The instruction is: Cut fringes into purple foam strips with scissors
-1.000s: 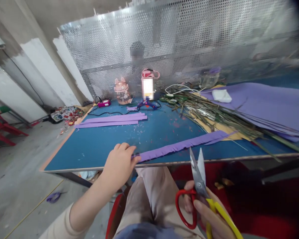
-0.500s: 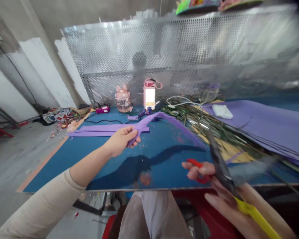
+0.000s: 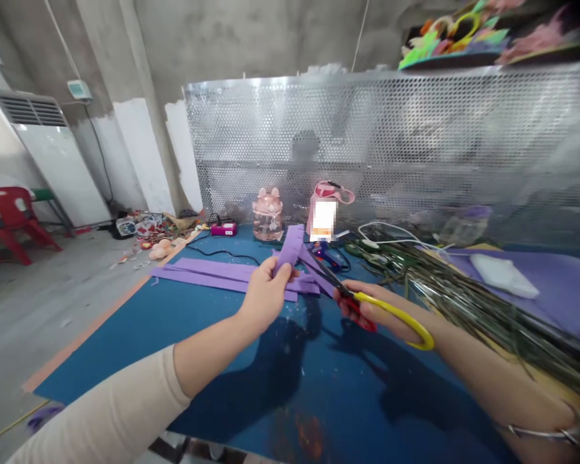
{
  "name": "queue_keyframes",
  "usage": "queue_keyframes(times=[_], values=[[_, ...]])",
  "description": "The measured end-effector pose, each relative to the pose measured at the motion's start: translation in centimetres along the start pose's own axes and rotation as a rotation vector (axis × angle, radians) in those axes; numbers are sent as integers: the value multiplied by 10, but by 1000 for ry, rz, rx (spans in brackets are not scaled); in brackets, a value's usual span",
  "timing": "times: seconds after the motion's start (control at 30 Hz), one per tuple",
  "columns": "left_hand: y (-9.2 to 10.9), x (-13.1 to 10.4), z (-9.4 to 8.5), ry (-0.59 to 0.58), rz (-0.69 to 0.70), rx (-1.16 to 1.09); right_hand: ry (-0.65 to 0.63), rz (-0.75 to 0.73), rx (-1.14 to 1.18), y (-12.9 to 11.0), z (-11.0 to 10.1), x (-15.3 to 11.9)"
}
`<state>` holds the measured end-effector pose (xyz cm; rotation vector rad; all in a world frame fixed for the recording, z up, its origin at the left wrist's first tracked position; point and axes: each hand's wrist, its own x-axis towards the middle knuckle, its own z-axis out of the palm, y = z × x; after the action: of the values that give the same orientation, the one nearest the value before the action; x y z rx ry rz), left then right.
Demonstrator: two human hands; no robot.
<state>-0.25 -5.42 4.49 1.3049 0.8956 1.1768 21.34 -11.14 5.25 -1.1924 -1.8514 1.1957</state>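
My left hand (image 3: pixel 267 293) pinches a purple strip (image 3: pixel 292 243) that stands up above the blue tabletop (image 3: pixel 198 351). In my right hand (image 3: pixel 367 303) are scissors (image 3: pixel 396 316) with one yellow and one red handle, and my fingers are wrapped round them. Their dark blades point up and left and meet the purple material just right of my left hand. Whether the blades are apart cannot be made out. More flat purple strips (image 3: pixel 207 274) lie on the table behind and left of my left hand.
Behind stand a pink clear jar (image 3: pixel 267 216), a pink bottle (image 3: pixel 319 209), a blue glue gun (image 3: pixel 325 253) and a magenta box (image 3: pixel 223 229). Green stems (image 3: pixel 444 296), a white pad (image 3: pixel 503 274) and a purple sheet (image 3: pixel 555 287) lie right. A perforated metal panel (image 3: pixel 391 142) rises behind.
My right hand has moved up and left with the scissors, bringing the blades to the purple strip. The long strip no longer stretches out to the right. The view has shifted.
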Motion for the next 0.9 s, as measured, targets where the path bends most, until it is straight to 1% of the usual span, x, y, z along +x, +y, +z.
queue_keyframes(times=[0.1,0.17,0.23,0.33,0.4,0.5,0.7,0.9], values=[[-4,0,16,-64,-30,-11,67,-50,-24,-2,7,-6],[-12,-1,21,-129,-65,-88,83,-78,-64,-1,9,-8],[-19,-4,19,-203,-58,-122,91,-103,-152,3,11,-9],[-25,-11,13,-279,23,-44,149,-152,-395,10,15,-9],[-25,-16,9,-282,64,14,197,-184,-541,12,18,-9],[-23,-22,8,-275,76,72,240,-212,-634,11,21,-9],[-22,-25,8,-287,126,181,227,-244,-656,15,22,-8],[-20,-27,7,-288,132,214,244,-285,-655,16,25,-8]])
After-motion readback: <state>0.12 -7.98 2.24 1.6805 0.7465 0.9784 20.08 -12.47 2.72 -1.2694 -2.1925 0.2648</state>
